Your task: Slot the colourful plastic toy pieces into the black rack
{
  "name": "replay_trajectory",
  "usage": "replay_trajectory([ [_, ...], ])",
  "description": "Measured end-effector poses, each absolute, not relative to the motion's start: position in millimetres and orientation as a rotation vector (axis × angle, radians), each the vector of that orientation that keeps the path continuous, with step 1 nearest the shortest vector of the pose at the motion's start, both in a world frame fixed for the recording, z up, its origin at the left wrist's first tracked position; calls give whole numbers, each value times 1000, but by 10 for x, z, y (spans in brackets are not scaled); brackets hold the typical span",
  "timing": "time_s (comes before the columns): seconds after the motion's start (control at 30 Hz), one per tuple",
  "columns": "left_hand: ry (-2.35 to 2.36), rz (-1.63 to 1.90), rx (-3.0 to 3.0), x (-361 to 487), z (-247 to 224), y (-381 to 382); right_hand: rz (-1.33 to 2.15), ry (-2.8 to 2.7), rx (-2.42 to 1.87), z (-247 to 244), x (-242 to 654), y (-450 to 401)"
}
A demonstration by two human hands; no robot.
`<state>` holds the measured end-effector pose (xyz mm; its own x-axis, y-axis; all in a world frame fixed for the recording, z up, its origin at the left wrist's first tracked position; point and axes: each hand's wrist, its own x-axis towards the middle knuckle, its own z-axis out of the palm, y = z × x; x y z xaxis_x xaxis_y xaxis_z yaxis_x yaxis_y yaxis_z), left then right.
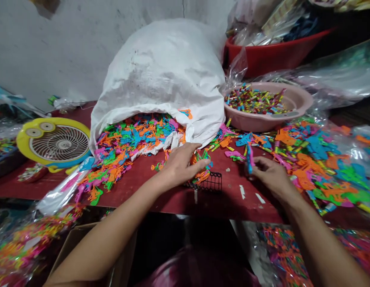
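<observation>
Our right hand (270,175) pinches a slim blue-and-pink plastic piece (250,159), its long axis nearly upright, near the red desk's (228,195) front edge, while our left hand (183,165), half curled, lies on an orange-and-teal plastic tangle (199,167) beside a black wire basket (210,182), its grip unclear.

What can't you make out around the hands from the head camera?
Head view: the left hand covers part of the orange pieces under it.
Head view: the right hand hides how the blue piece sits in its fingers.
Head view: the orange pieces hide the black mesh basket's inside.
Head view: the bottom edge cuts off the cardboard box.
</observation>
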<state>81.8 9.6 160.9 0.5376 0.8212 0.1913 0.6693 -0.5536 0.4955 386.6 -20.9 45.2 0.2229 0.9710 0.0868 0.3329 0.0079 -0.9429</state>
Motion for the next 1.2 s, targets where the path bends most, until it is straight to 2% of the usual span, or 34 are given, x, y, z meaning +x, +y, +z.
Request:
replay_trajectory([
  [0.17, 1361, 330, 2457, 1028, 1572, 205, 1043, -1456, -1251, 612, 3289, -133],
  [0.33, 1064, 410, 2512, 907, 1536, 347, 1171, -1512, -1111, 565, 3102, 24],
  [0.47, 793, 322, 2491, 829, 1610, 459, 1213, -1597, -1162, 479, 3104, 44],
  [0.83, 626, 247, 2296, 829, 1626, 686, 921, -1728, -1267, 397, 3083, -38],
  [1.2, 563, 272, 2299, 811, 1586, 711, 632, -2106, -749, 240, 3000, 107],
])
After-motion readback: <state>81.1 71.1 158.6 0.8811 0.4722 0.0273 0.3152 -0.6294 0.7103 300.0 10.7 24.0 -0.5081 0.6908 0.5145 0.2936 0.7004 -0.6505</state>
